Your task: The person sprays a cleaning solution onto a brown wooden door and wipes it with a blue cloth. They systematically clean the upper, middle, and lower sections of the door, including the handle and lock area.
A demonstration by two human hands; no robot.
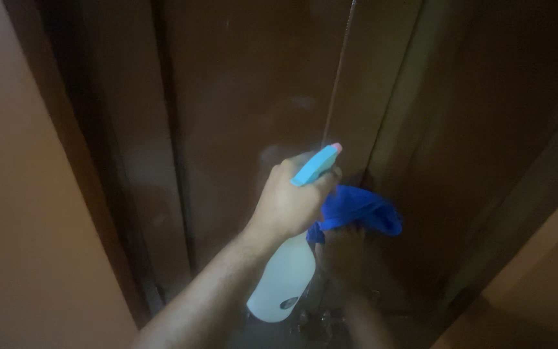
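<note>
Dim brown wooden door (253,97), glossy, edges lost in shadow. Left hand (289,200) clenches a white plastic spray bottle (283,278); shadowed right hand (343,249) pinches a blue cloth (356,208).

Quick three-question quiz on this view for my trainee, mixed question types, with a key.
1. True or false: the left hand grips a white spray bottle with a light blue nozzle.
2. What colour is the cloth under the right hand?
A. yellow B. blue C. white
3. Fill in: the nozzle points toward a dark brown wooden ____.

Key: 1 true; 2 B; 3 door.
</note>
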